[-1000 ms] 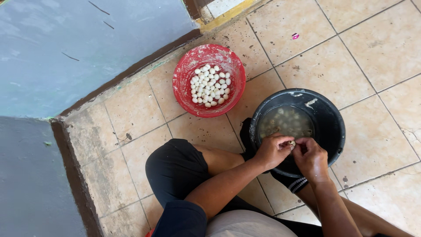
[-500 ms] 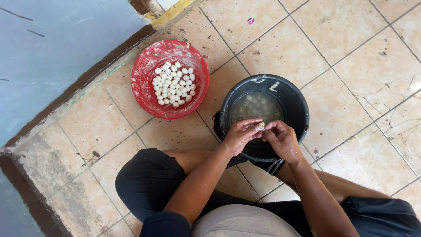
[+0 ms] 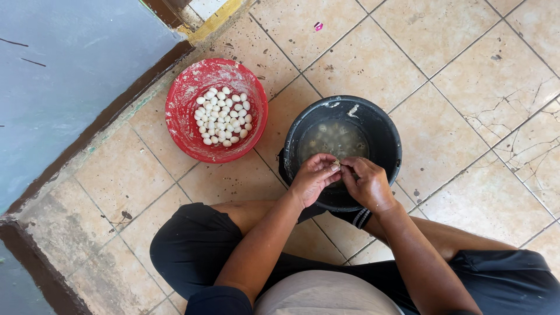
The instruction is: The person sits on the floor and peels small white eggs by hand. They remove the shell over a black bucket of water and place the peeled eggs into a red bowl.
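Head view, looking down at a seated person on a tiled floor point(image 3: 466, 76). The left hand point(image 3: 312, 178) and the right hand point(image 3: 366, 184) meet over the near rim of a black bucket point(image 3: 388, 131), fingers curled inward and nearly closed, the fingertips of both pinching one small pale egg point(image 3: 336, 164) between them; the thumbs press toward each other at that same spot. The egg is held just above the bucket's near edge, over cloudy water in which more small rounded pieces lie, too blurred to make out singly. Both forearms run up from the lower edge of the picture, passing over the person's knees in black trousers point(image 3: 192, 245). A red basin point(image 3: 181, 111) stands to the left of the bucket, near but apart from it, close to the foot of a blue-grey wall point(image 3: 64, 76); it carries a heap of peeled white eggs point(image 3: 223, 115) at its middle. Neither hand touches the basin.
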